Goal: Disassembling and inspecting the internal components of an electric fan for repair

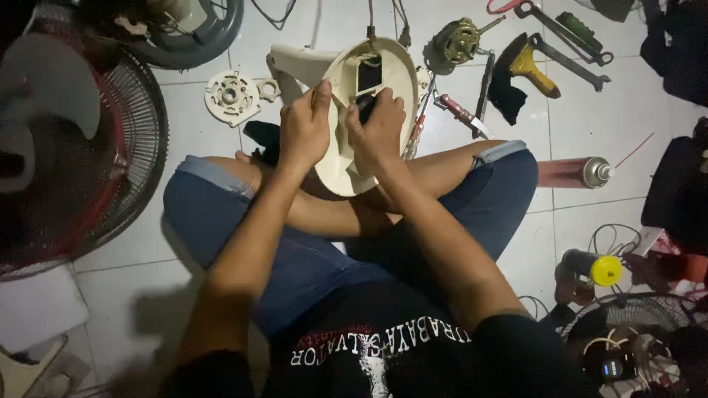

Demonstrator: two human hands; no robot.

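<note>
I sit cross-legged on a white tiled floor with a cream plastic fan housing [345,158] resting on my legs, its open inside facing up. My left hand [304,127] grips the housing's left rim. Pressed into the housing's hollow, my right hand [377,127] closes on a small dark part [366,107] there. Above that part the housing has a dark rectangular opening [369,74]. Wires run from the housing's far end.
A fan grille with blade [66,140] lies at left. A round white plastic part [231,96], a fan motor [459,40], a knife [463,115], wrenches [568,63], a spray can [575,173] and a yellow-capped can [594,267] lie around. Another grille [634,324] sits at lower right.
</note>
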